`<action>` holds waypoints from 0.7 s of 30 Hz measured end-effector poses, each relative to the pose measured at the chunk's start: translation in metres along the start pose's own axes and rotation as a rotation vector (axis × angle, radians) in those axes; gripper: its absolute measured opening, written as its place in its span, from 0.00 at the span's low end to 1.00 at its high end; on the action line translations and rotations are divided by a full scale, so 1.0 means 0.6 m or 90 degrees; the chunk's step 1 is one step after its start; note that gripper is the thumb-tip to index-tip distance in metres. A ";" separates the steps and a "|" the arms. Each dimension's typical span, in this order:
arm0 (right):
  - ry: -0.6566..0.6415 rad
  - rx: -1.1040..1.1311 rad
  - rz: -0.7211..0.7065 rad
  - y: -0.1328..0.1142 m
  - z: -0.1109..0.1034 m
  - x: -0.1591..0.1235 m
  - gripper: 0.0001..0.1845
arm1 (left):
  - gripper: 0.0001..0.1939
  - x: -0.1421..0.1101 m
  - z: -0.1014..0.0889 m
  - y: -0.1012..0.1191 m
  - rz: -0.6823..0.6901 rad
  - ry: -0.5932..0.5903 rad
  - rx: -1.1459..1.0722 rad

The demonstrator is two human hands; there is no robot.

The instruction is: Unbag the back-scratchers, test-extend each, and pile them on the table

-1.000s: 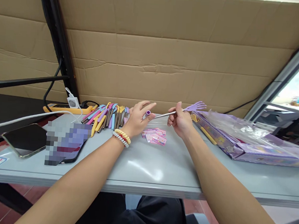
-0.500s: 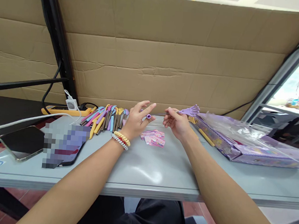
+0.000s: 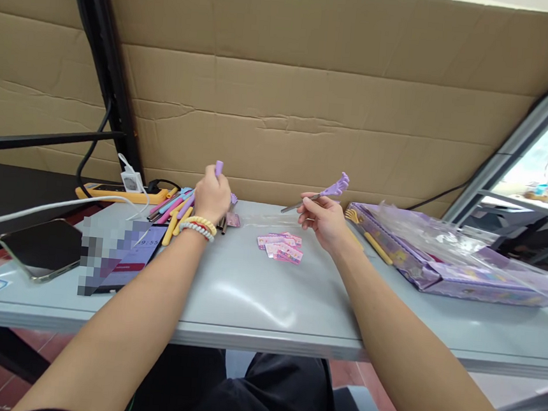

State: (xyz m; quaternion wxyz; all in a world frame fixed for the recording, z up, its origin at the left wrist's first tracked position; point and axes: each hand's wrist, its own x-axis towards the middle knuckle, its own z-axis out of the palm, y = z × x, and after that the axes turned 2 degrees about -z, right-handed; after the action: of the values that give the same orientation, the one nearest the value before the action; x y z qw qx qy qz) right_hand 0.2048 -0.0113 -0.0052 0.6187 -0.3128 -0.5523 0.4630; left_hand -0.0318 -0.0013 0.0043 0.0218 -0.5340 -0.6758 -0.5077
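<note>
In the head view, my left hand (image 3: 212, 193) is closed round a purple tube (image 3: 218, 168), its end sticking up past the fingers, above a pile of coloured handles and metal rods (image 3: 177, 212). My right hand (image 3: 321, 217) pinches the metal rod of a purple back scratcher (image 3: 336, 185), whose hand-shaped head points up and to the right. Its bare rod end slants down to the left. Between my hands, several pink printed labels (image 3: 280, 247) lie on the grey table (image 3: 246, 299). A clear plastic bag (image 3: 270, 220) lies flat behind them.
On the right sits a purple box (image 3: 482, 289) with clear plastic film; a yellow back scratcher (image 3: 376, 248) leans by it. Two phones, one dark (image 3: 42, 249) and one lit (image 3: 137, 257), lie at left, near a yellow power strip (image 3: 100, 190) and white cable. Cardboard (image 3: 312, 94) stands behind.
My left hand has moved left to the pile with the purple tube and closed round it. My right hand stays in about the same spot with the back scratcher, now tilted more steeply.
</note>
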 end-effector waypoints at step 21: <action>-0.018 -0.068 0.006 -0.008 0.004 -0.007 0.18 | 0.38 0.048 -0.011 -0.096 -0.295 -0.023 0.361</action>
State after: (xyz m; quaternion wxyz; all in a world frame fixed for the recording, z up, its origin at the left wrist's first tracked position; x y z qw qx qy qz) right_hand 0.2039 -0.0173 -0.0023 0.5910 -0.3413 -0.5834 0.4402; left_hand -0.0905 0.0188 -0.0144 0.0412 -0.3484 -0.8929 -0.2823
